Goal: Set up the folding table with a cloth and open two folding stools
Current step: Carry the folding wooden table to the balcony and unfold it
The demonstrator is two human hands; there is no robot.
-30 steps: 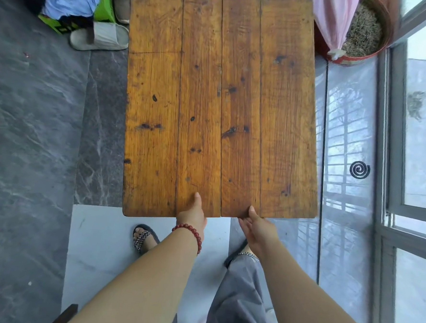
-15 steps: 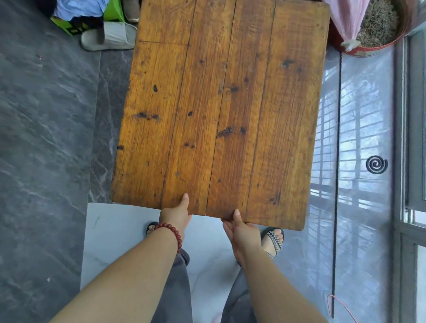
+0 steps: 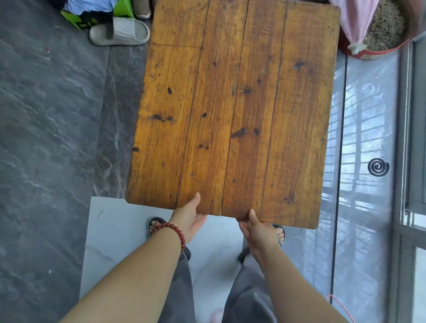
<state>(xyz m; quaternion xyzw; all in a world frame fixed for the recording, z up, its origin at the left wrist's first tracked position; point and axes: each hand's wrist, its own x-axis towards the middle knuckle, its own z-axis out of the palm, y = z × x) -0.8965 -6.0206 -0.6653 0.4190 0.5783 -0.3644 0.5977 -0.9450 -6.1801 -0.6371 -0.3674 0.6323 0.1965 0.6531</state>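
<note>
At lower centre, the left grip (image 3: 187, 218) and right grip (image 3: 259, 229) each clasped the near edge of the wooden surface (image 3: 235, 100), thumbs on top.

The table (image 3: 235, 100) is showing worn, knotted wooden planks under a dull amber varnish. Left of the table, the floor (image 3: 33, 150) is looking like matt, dark veined stone; right of it, glossy tiles (image 3: 366, 120) are throwing back reflections. By its near edge, a bracelet (image 3: 175, 231) of smooth beads is gleaming.
</note>
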